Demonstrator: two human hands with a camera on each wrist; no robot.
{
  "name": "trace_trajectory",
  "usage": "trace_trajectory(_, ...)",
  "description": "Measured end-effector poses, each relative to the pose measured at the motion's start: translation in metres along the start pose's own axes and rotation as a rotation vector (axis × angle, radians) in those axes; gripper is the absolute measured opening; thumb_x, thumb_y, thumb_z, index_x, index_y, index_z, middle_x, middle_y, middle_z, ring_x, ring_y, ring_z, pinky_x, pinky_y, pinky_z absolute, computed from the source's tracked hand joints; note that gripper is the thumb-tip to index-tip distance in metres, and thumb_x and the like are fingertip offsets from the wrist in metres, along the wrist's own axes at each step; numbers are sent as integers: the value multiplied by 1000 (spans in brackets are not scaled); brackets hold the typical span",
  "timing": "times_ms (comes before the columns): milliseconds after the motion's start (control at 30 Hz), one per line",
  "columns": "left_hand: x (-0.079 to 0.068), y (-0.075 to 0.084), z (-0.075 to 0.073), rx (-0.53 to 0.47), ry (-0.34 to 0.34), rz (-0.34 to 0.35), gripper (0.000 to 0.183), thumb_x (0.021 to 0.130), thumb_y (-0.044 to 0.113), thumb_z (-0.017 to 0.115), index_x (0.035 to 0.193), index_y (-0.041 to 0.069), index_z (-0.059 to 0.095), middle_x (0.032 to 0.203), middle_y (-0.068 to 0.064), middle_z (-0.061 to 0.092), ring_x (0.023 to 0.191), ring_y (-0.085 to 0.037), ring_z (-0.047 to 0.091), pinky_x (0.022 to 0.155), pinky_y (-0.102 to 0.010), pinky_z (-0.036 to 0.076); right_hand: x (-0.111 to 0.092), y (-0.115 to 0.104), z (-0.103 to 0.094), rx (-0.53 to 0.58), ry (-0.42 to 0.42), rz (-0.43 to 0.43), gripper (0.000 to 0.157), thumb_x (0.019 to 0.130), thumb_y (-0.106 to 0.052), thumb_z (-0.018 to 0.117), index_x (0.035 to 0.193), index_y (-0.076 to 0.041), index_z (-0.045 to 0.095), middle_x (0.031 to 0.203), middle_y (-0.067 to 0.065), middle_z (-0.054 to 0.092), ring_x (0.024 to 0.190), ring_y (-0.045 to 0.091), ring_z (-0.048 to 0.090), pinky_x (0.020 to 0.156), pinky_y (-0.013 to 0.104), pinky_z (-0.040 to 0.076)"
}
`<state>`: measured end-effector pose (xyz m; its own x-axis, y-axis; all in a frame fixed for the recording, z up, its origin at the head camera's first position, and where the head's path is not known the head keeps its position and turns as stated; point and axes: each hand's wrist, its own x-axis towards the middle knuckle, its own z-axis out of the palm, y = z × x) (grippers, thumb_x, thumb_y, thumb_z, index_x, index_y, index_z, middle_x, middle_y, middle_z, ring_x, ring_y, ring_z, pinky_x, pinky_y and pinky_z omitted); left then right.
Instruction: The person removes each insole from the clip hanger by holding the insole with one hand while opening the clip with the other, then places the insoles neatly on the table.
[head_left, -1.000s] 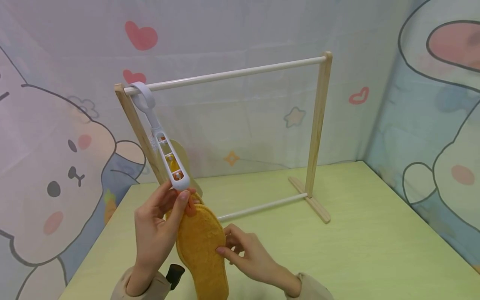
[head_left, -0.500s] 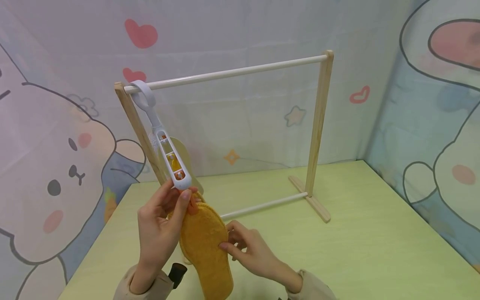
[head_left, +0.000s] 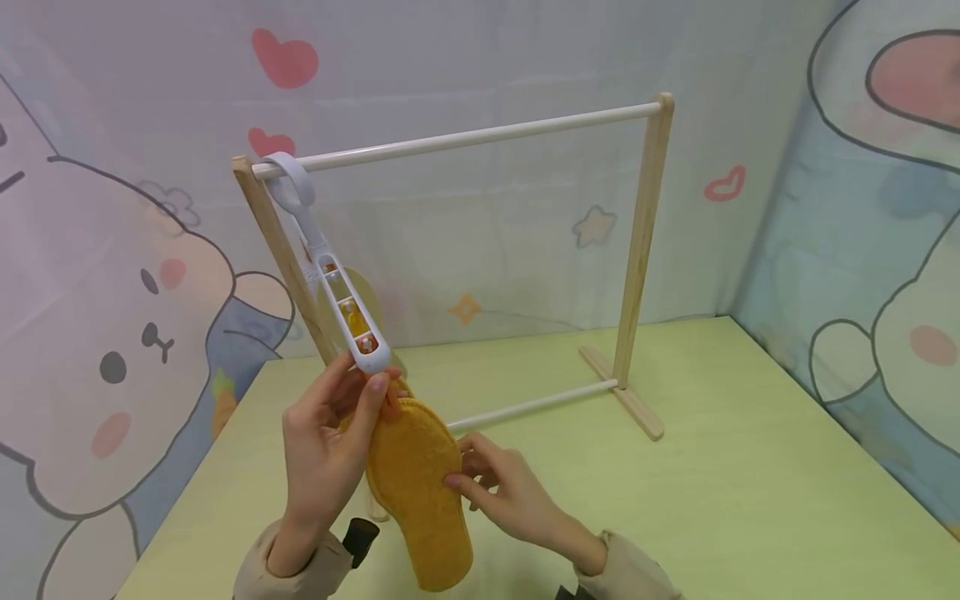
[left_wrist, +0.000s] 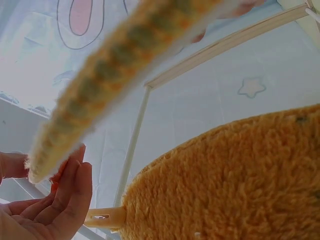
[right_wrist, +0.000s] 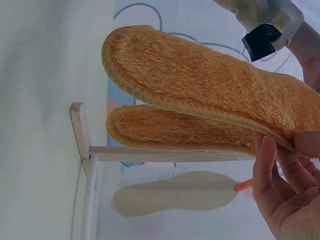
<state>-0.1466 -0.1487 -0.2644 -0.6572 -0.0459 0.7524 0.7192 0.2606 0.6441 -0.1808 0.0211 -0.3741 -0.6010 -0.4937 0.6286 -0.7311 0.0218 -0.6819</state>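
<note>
A mustard-yellow fuzzy insole hangs toe-up at the bottom end of a white clip hanger. My left hand pinches the orange clip at that end, thumb in front, over the insole's top edge. The right hand pinches the same insole by its right side, thumb on the front face. Behind it is a second insole of the same kind, with a yellow clip at its tip in the left wrist view. Whether the orange clip bites the front insole cannot be told.
The hanger hooks over the white top bar of a wooden rack, near its left post. A beige insole hangs farther back from another orange clip. The right post stands on a wooden foot.
Both hands and the front insole have shifted slightly right and up in the head view, whose camera also moved a little. The insole's lower end now shows. Both grips stay the same.
</note>
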Motion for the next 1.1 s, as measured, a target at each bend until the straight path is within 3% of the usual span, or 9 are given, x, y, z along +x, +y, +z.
trace_trajectory(167,0,0,1,2,-2,16,23,83,-4,56,106,-6,57,83,-4,67,62,-6,60,62,-19,52,0,3,-1,5,12,8,14,87,-8,55,97,-3,46,84,17,69,68,15,66,47,18,49)
trace_trajectory(300,1,1,-1,19,19,56,20,83,-5,55,103,-7,58,82,-2,67,63,-5,61,62,-17,51,-3,8,-1,-1,12,20,14,87,-9,55,98,-3,47,86,17,69,71,15,67,46,19,49)
trace_trajectory(433,2,4,-3,18,35,88,21,83,-6,55,104,-6,58,82,4,66,65,-5,61,62,-16,50,-10,19,-4,18,31,90,14,87,-10,55,99,-3,49,89,19,68,72,14,66,46,22,50)
trace_trajectory(567,3,6,-3,15,20,55,25,83,-4,55,108,-6,57,84,10,65,65,-6,60,63,-17,51,-13,25,-10,24,77,154,16,87,-11,55,100,-4,50,88,18,68,70,11,65,46,28,51)
trace_trajectory(767,3,4,-4,17,23,14,26,83,-3,57,109,-6,57,83,6,66,66,-5,61,64,-17,52,-12,29,-20,-9,82,171,19,88,-15,55,102,-4,50,87,18,68,69,10,64,47,28,51)
trace_trajectory(900,4,3,-6,-4,-6,8,27,84,-2,56,110,-8,55,86,12,65,68,-4,61,63,-16,51,-12,32,-24,-24,97,200,18,87,-13,55,102,-4,49,86,18,68,68,10,63,47,28,51)
trace_trajectory(1100,3,2,-6,-68,-2,-27,27,83,-4,56,110,-6,56,87,7,67,66,-7,63,63,-16,51,-9,25,-31,-67,118,226,16,86,-4,55,100,0,47,79,19,66,66,14,64,46,26,51)
